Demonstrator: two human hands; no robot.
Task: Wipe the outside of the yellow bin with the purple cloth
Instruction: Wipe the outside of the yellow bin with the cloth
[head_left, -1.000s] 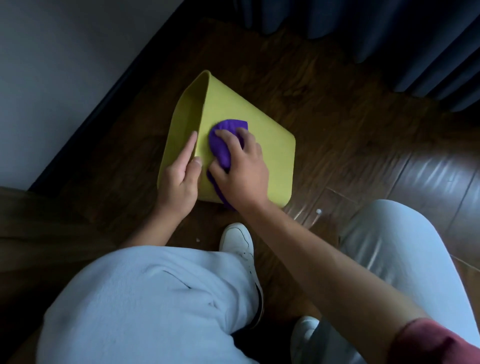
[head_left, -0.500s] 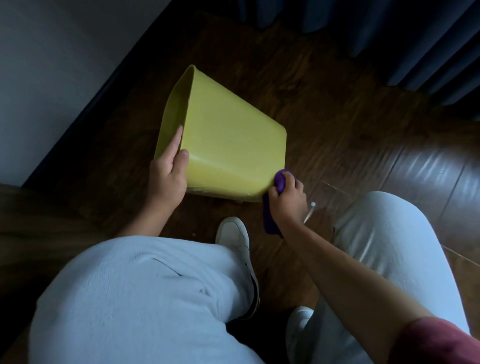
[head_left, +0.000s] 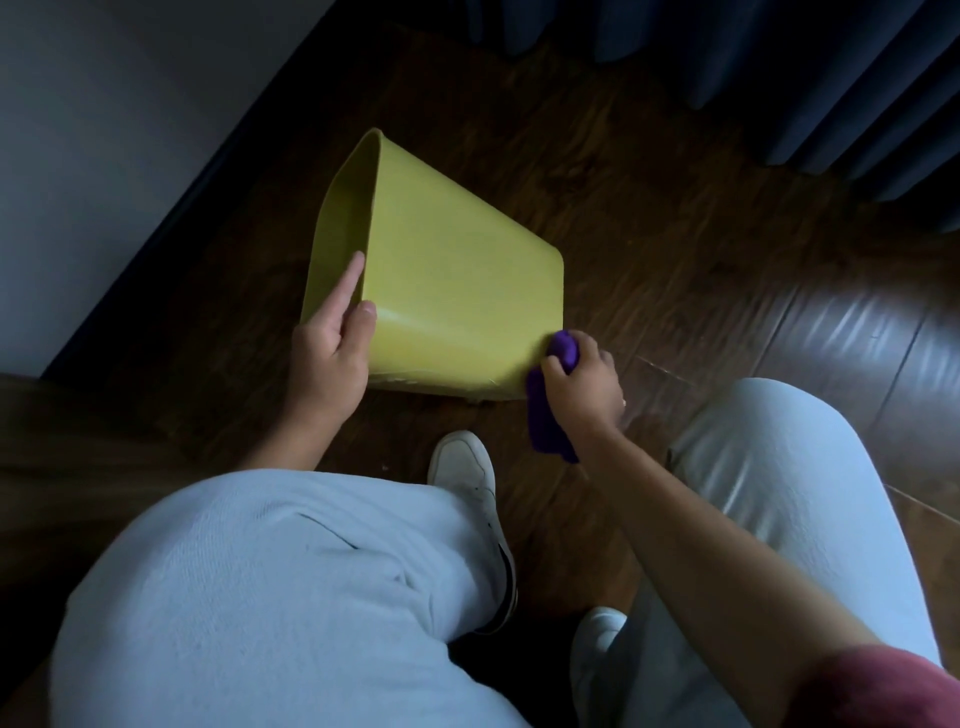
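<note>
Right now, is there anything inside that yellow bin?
The yellow bin lies tilted, its opening facing away to the left. Only a strip of bare inner wall shows near the rim, where the left hand grips it; the rest of the inside is hidden.

Bare wooden floor (head_left: 649, 171) beyond the yellow bin (head_left: 457, 291) (wall (head_left: 104, 130) close left, curtain (head_left: 779, 67) behind).

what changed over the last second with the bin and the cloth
The right hand slid the purple cloth from the middle of the yellow bin's upper side toward the person, to the bin's near base corner, where it now grips the cloth against that corner. Nothing was taken up or let go. The left hand still holds the bin's rim, and the bin still lies on its side on the wooden floor.
</note>
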